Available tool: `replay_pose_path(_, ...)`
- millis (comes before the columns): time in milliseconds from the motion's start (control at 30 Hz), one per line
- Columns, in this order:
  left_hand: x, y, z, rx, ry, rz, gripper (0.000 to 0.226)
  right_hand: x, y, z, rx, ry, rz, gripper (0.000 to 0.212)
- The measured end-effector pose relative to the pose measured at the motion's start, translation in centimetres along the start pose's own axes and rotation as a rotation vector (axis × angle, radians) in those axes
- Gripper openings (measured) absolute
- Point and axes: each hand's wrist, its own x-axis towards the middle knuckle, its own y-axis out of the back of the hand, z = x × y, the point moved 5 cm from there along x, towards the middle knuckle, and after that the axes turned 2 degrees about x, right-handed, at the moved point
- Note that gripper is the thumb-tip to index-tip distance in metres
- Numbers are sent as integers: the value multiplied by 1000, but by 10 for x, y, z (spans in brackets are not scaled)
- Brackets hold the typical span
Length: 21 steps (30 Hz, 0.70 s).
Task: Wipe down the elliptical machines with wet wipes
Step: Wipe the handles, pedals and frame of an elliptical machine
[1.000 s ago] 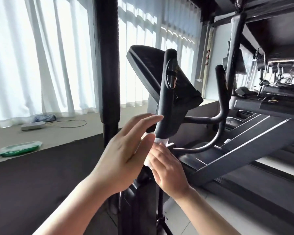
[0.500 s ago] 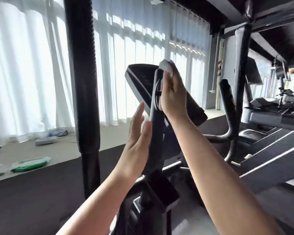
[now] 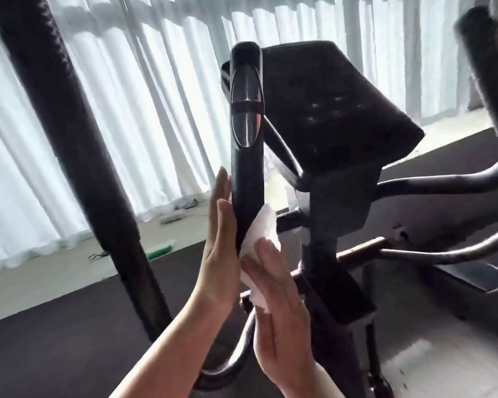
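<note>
Handlebar (image 3: 246, 156) of the elliptical stands upright, glossy black with a shiny oval sensor plate near its top. Left hand (image 3: 217, 254) lies flat, fingers straight, against its left side. Right hand (image 3: 276, 305) presses a crumpled white wet wipe (image 3: 260, 234) against its right side, low down. Console (image 3: 328, 110) sits just right of it.

We see both forearms bare up to the frame edge, no sleeves, no gloves. Left hand (image 3: 217, 254) and right hand (image 3: 279, 305) carry no rings, watch or bands that we can see.
</note>
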Motion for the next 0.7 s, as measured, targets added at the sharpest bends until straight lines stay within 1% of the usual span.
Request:
replay_pose_path(100, -1, -3, 0, 86, -14, 35, 76, -38, 11, 15, 90, -102, 49, 31)
replay_pose_path(167, -3, -5, 1, 109, -25, 58, 90, -47, 22, 34, 127, -226, 117, 32)
replay_pose_path(200, -4, -7, 2, 116, -28, 82, 89, -46, 26, 46, 108, -278, 158, 34)
replay_pose_path(267, -5, -8, 1, 115, -21, 142, 74, -28, 33, 73, 31, -341, 229, 36)
replay_pose_path(300, -5, -8, -1, 120, -14, 168, 69, -14, 33, 88, -27, -341, 232, 36)
replay_pose_path(367, -5, -8, -3, 130, -24, 183, 66, 12, 26, 122, -139, -274, 138, 33)
replay_pose_path(433, -5, -8, -4, 115, -41, 175, 60, 23, 9, 154, -227, -194, -23, 31)
replay_pose_path(467, -5, -8, -6, 111, -45, 181, 54, 22, 1, 164, -245, -183, -66, 32)
replay_pose_path(500, -5, -8, -7, 111, -49, 187, 50, 19, -6, 171, -219, -210, -56, 33)
replay_pose_path(533, -5, -9, -7, 117, -56, 197, 47, 14, -11, 171, -139, -271, -2, 34)
replay_pose_path(567, -5, -11, -6, 121, -71, 211, 45, 9, -17, 165, 0, -349, 62, 36)
replay_pose_path(600, -4, -13, -5, 121, -85, 232, 45, 6, -23, 156, 167, -432, 103, 37)
replay_pose_path(667, -3, -14, -4, 111, -86, 272, 44, 1, -35, 138, 500, -645, 146, 31)
replay_pose_path(700, -3, -14, -4, 106, -82, 294, 43, -1, -37, 128, 629, -740, 177, 30)
